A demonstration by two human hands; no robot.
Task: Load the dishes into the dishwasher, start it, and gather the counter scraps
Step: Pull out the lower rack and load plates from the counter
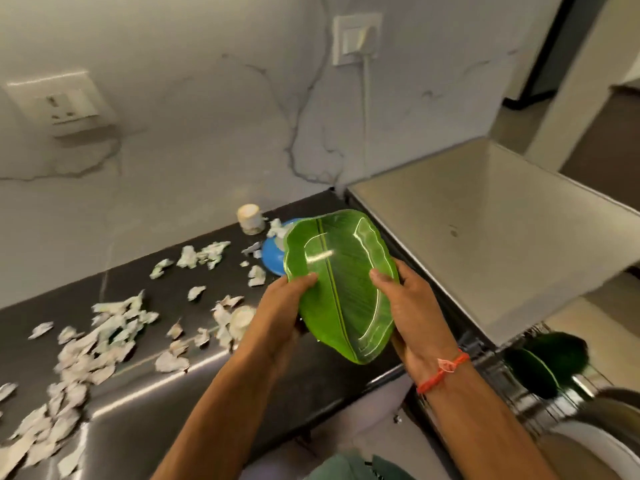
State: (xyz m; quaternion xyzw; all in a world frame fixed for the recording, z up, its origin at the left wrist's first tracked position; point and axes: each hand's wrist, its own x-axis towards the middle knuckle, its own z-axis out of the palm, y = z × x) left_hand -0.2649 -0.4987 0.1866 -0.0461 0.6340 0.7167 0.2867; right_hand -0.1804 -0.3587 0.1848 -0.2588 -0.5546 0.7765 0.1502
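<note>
A: How is the plate held?
B: Both hands grasp it. The left hand (284, 299) curls round its left edge, thumb on top; the right hand (412, 306) clamps the right edge the same way.
A: And from the left, what lies about?
B: Pale, torn, papery scraps (86, 344) litter the dark glossy counter (145, 403). Further back stand a small cream jar (250, 218) and a blue dish (272, 254).
A: The plate itself?
B: A glossy green leaf-shaped plate (341, 285), ribbed, with a central vein, tilted above the counter's edge between the two hands.
A: To the right?
B: A brushed metal dishwasher top (485, 237), and below it a wire rack (540, 386) holding another dark green plate (547, 362).
</note>
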